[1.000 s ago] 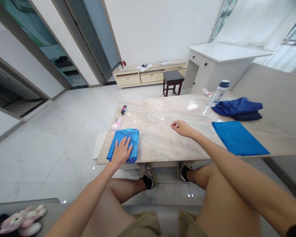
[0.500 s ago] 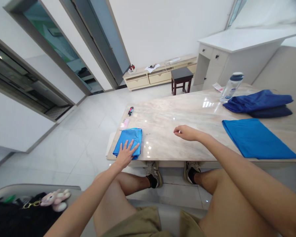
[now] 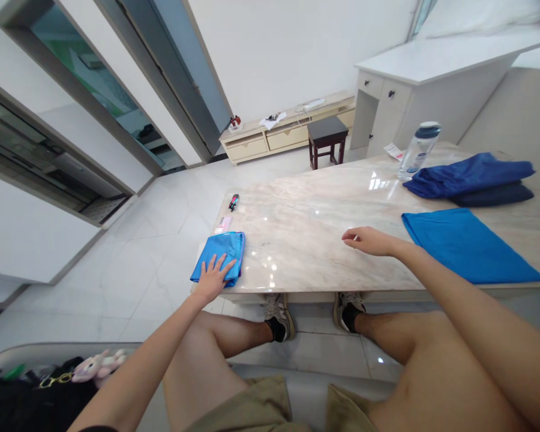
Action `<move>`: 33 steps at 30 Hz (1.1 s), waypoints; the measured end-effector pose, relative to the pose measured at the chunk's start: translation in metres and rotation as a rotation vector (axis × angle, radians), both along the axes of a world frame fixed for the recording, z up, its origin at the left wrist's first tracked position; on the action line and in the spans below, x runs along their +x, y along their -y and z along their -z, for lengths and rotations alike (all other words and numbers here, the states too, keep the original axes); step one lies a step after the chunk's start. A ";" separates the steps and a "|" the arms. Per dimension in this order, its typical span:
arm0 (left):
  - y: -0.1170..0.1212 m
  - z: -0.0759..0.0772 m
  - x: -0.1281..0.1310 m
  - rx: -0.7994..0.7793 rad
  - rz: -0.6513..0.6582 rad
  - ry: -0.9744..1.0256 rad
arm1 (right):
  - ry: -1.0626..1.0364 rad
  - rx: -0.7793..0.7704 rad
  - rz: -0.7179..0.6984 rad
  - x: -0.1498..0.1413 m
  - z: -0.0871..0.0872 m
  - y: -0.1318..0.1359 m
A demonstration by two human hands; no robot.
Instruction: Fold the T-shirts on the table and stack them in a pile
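My left hand (image 3: 212,276) lies with its fingers spread on a folded bright blue cloth (image 3: 222,243) at the left end of the marble table (image 3: 292,222). It presses from above and grips nothing. A purple edge shows along the cloth's right side. My right hand (image 3: 366,240) hovers over the middle of the table, holding nothing, its fingers loosely bent and the thumb apart. To its right a larger bright blue cloth (image 3: 465,246) is laid flat near the front edge. Behind that sits a bunched dark blue cloth (image 3: 470,174).
A clear water bottle (image 3: 419,150) with a blue and white lid stands at the back right beside a paper slip (image 3: 393,151). Small dark and red items (image 3: 234,202) and a pink card (image 3: 224,224) lie at the left end. Beyond is a dark stool (image 3: 327,133).
My left hand has slid left with the folded blue cloth, which now reaches past the table's left edge. My right hand has moved right, towards the flat blue cloth.
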State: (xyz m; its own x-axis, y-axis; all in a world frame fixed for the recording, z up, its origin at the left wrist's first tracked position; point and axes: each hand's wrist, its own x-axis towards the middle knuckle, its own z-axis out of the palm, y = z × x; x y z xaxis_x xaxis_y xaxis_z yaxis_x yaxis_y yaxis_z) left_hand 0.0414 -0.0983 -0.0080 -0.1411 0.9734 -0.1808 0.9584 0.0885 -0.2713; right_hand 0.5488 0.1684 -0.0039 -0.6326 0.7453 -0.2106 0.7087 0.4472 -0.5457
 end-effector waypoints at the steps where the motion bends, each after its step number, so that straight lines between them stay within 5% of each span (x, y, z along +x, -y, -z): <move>1: -0.001 -0.001 -0.003 -0.004 -0.013 0.004 | 0.003 -0.002 0.023 0.009 0.003 -0.001; 9: -0.001 -0.016 -0.003 -0.043 -0.044 -0.007 | 0.003 -0.063 0.198 0.074 0.029 0.001; 13: 0.021 -0.039 0.021 -0.032 -0.028 0.068 | -0.057 -0.059 0.259 0.106 0.038 -0.005; 17: 0.031 -0.065 0.046 -0.049 -0.129 0.242 | -0.019 0.107 0.429 0.140 0.027 -0.008; 22: -0.032 -0.083 0.084 0.044 -0.046 0.304 | 0.170 0.202 0.588 0.151 0.006 0.001; 27: -0.120 -0.092 0.156 0.102 0.168 0.415 | 0.328 0.124 0.697 0.140 0.012 0.007; 33: -0.145 -0.076 0.222 -0.034 0.304 0.310 | 0.487 0.075 0.828 0.136 0.019 0.010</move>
